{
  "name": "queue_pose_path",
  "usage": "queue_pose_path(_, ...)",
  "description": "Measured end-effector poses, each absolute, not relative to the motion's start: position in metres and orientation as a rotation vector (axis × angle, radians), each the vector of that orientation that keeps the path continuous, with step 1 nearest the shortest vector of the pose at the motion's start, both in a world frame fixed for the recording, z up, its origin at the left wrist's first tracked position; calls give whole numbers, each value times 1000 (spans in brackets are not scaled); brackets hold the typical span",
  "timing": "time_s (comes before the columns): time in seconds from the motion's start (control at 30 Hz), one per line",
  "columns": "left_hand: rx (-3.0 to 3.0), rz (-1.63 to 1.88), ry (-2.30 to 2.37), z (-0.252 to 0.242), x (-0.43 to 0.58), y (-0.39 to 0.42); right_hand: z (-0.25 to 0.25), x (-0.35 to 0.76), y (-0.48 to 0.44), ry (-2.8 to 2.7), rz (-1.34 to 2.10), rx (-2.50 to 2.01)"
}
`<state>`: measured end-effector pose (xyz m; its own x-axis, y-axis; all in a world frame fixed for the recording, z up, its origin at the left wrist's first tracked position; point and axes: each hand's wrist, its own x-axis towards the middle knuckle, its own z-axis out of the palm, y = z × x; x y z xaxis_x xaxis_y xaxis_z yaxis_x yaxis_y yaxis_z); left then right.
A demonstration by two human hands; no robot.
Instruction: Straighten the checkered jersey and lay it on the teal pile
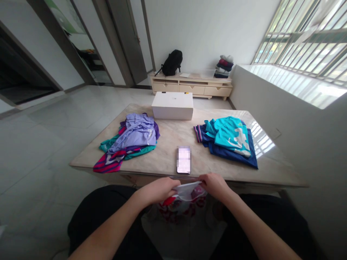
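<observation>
We saw a glossy, marble-like table, soft cloth shirts, and a matt cardboard box.

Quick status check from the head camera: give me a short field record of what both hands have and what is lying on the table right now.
left hand: grips the left edge of the clear bag at lap level
right hand: grips the bag's right edge
bag contents: red and white fabric, item unclear
phone: flat near the front edge of the table, just beyond the hands
left pile: purple and striped clothes, loose
right pile: teal shirt on navy cloth
white box: at the far edge, closed
</observation>
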<state>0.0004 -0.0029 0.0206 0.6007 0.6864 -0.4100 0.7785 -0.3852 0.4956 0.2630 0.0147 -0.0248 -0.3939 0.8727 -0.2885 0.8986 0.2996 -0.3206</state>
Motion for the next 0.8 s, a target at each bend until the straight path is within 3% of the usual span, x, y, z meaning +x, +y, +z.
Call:
queue_pose_path(0.5,2054,-127,1454,22,-31,11,8,306,26,2540,-1066,1808)
queue_pose_path(0.8,1997,189,1481,37,-46,19,10,308,29,2540,-1607,1733)
